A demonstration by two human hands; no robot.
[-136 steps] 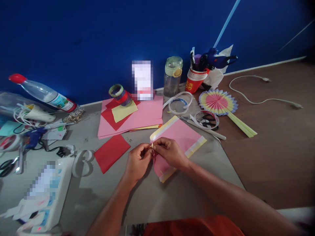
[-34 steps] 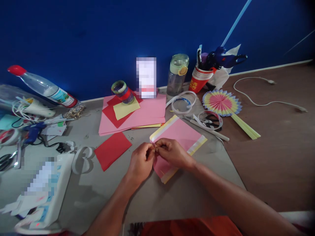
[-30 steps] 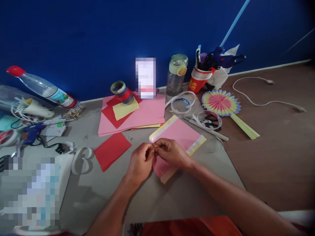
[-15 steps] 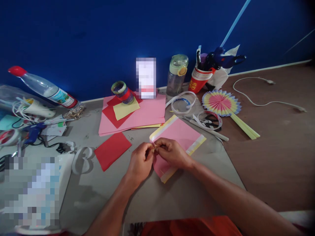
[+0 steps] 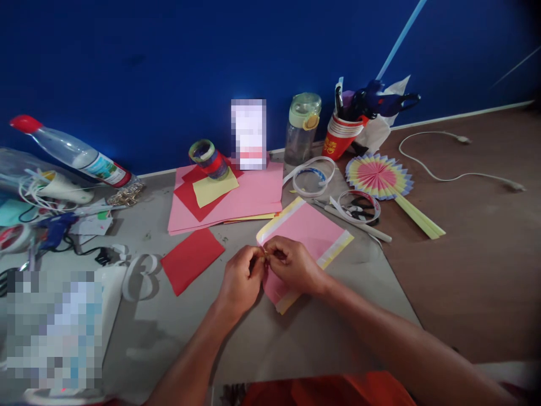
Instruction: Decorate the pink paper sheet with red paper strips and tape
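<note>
A pink paper sheet [image 5: 315, 223] with white and yellow strips along two opposite edges lies turned at an angle on the grey mat. My left hand [image 5: 243, 279] and my right hand [image 5: 293, 262] meet at its left side. Thumbs and fingertips of both are pinched together on the sheet's edge, nearly touching each other. The bit of edge between the fingertips is mostly hidden. Left of my left hand lies a folded red paper [image 5: 193, 261], apart from it.
Behind are stacked pink sheets [image 5: 253, 194] bearing a tape roll [image 5: 210, 159]. A bottle [image 5: 302, 132], a red paper cup [image 5: 338, 138], a pleated paper fan [image 5: 379, 176], tape loops [image 5: 310, 179] and a white cable [image 5: 435, 176] stand or lie rightward. A glue gun [image 5: 59, 228] lies left.
The view has shifted very slightly. Both hands keep their pinch at the same place on the pink sheet, with hardly any movement.
</note>
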